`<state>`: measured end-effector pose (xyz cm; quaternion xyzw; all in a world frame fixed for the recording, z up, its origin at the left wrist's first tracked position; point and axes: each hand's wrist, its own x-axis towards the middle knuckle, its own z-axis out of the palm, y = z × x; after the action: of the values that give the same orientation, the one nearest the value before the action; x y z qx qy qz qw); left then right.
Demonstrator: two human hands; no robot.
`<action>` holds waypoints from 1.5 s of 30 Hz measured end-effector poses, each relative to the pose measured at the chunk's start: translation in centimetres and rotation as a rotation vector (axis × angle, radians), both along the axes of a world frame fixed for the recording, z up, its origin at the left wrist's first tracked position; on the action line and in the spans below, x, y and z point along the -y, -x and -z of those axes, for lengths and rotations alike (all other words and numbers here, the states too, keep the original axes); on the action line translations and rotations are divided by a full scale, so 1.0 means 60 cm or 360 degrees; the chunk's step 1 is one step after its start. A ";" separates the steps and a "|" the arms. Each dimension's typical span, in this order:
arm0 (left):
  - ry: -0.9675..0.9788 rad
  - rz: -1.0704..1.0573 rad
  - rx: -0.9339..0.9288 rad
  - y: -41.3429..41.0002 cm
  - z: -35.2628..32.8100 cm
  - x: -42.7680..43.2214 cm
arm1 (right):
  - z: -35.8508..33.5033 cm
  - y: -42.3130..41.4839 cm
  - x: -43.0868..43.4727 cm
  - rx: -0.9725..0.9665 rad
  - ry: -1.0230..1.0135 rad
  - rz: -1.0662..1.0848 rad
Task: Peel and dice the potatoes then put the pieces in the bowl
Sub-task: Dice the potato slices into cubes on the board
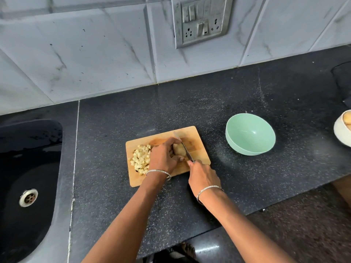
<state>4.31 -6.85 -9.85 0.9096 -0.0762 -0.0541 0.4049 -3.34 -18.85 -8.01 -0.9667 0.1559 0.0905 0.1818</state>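
Clasped one potato (179,149) in the left hand (163,158), fingers (171,141) curled — gripped one knife (185,149) in the right hand (203,175); one bowl (247,130) toward the bench's (190,103) right edge.

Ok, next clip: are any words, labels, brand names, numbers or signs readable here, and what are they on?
No readable text anywhere in this frame.
Switch panel: no legible print or numbers.
Green bowl, white bowl, cutting board, knife: no label or brand showing.
Bangle on the left wrist: patterned, too small to read as lettering.
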 end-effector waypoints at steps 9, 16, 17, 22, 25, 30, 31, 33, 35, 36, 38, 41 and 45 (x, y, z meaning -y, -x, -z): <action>-0.0348 0.0121 0.0100 0.004 -0.032 0.009 | 0.004 0.028 0.001 -0.0033 -0.0007 0.0038; -0.0439 0.0164 0.0171 0.004 -0.027 0.008 | 0.000 0.029 -0.001 -0.0047 -0.0007 0.0062; -0.0451 0.0173 0.0186 0.005 -0.026 0.009 | -0.001 0.030 -0.002 -0.0047 -0.0004 0.0065; -0.0511 0.0213 0.0227 0.004 -0.026 0.010 | -0.003 0.033 -0.004 -0.0042 -0.0005 0.0071; -0.0518 0.0226 0.0220 0.004 -0.026 0.009 | -0.003 0.037 -0.004 -0.0048 0.0003 0.0066; -0.0525 0.0215 0.0212 0.005 -0.028 0.009 | 0.001 0.059 -0.002 -0.0049 0.0060 0.0077; -0.0523 0.0211 0.0203 0.004 -0.029 0.009 | 0.002 0.061 -0.002 -0.0048 0.0072 0.0078; -0.0510 0.0221 0.0182 0.004 -0.030 0.008 | 0.002 0.065 -0.004 -0.0031 0.0074 0.0080; -0.0503 0.0224 0.0171 0.004 -0.031 0.006 | 0.000 0.066 -0.005 -0.0021 0.0070 0.0068; -0.0506 0.0228 0.0172 0.005 -0.031 0.006 | -0.001 0.065 -0.005 -0.0016 0.0073 0.0061; -0.0513 0.0236 0.0179 0.006 -0.033 0.007 | -0.002 0.066 -0.003 -0.0010 0.0072 0.0052; -0.0511 0.0223 0.0175 0.006 -0.031 0.007 | -0.003 0.079 0.000 -0.0033 0.0083 0.0033; -0.0473 0.0221 0.0130 -0.001 -0.024 0.002 | -0.004 0.107 0.011 -0.0098 0.0110 0.0005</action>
<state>4.37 -6.97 -8.41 0.9534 -0.1465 -0.0556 0.2577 -9.79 -19.54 -7.74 -0.9689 0.1659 0.1145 0.1434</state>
